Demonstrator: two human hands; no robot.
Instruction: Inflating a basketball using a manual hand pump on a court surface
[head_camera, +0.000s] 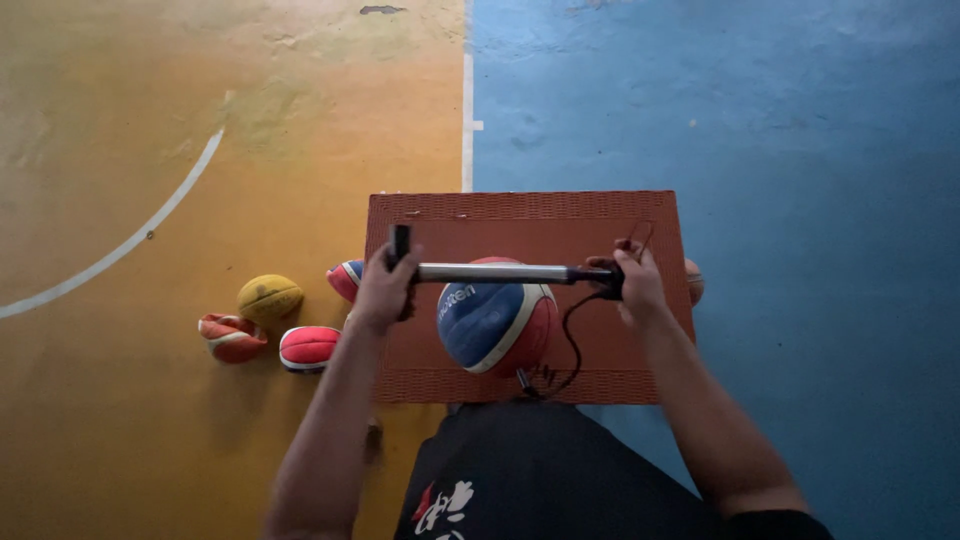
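1. A hand pump (492, 272) lies level across the middle of the frame, its silver barrel running left to right just above a basketball (497, 325).
2. The left hand (383, 290) is clenched around the pump's black T-handle (400, 243) at the left end of the barrel; the top of the handle sticks up above the fist.
3. The right hand (638, 285) grips the black end of the pump on the right, its fingers wrapped around that end.
4. A thin black hose (572, 345) leaves the pump near the right hand, curves down and reaches the lower right side of the basketball, close to the bottom edge of the mat.
5. The basketball, with blue, red and white panels, sits at the centre of a reddish-brown textured mat (450, 215) that lies across the line between the orange floor (150, 100) on the left and the blue floor (800, 150) on the right.
6. Left of the mat, on the orange floor, lie deflated balls: a yellow one (269, 297), a red and white one (309, 347) and an orange and white one (231, 337).
7. Another red and blue ball (347, 277) shows at the mat's left edge, partly hidden by the left hand.
8. A white curved line (130, 240) crosses the orange floor in the upper left.
9. The person's black garment (530, 470) fills the lower middle of the frame.
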